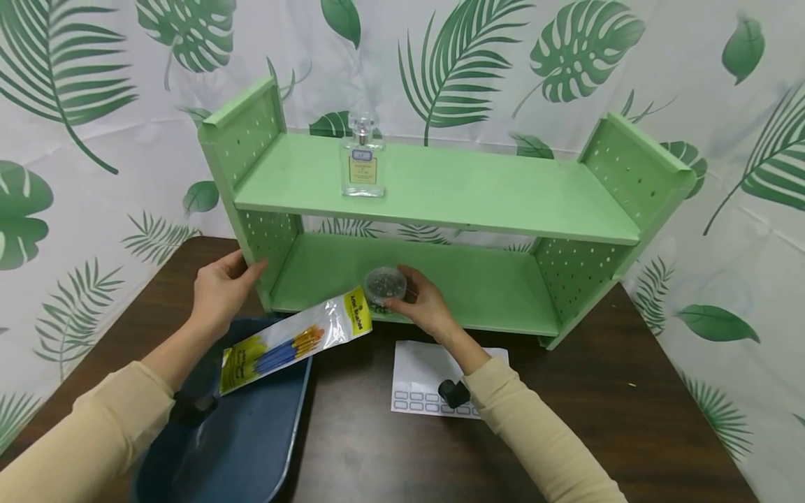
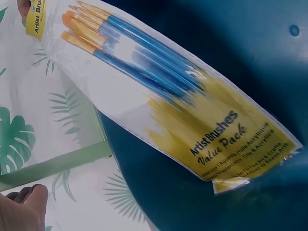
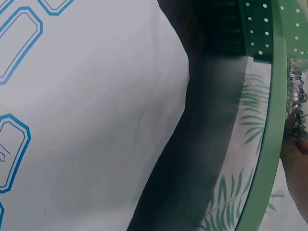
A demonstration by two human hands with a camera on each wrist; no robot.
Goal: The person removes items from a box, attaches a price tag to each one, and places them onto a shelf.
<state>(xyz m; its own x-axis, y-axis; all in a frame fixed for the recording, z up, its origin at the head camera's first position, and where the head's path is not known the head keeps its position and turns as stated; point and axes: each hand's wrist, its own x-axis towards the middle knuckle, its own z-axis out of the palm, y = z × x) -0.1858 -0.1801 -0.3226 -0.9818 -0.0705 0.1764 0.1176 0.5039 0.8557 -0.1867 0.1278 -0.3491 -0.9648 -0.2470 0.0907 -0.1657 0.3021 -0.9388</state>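
Note:
My left hand (image 1: 220,290) grips the left side panel of a green two-tier shelf (image 1: 434,185), with the thumb at its front edge. Farther right, my right hand (image 1: 424,300) holds a small clear round tub (image 1: 386,285) of beads or similar small pieces at the front of the lower tier. In the right wrist view, only part of the tub's glinting contents (image 3: 297,103) shows beside the fingers. A pack of artist brushes (image 1: 295,342) slants over a blue tray, its yellow header near the tub. The glass perfume bottle (image 1: 363,164) stands upright on the upper tier, bearing a small label.
The dark blue tray (image 1: 245,433) sits on the brown table (image 1: 352,440) at the left. A white sheet of blue-bordered labels (image 1: 415,363) lies before the shelf, partly under my right forearm. A leaf-patterned cloth (image 1: 490,84) hangs behind.

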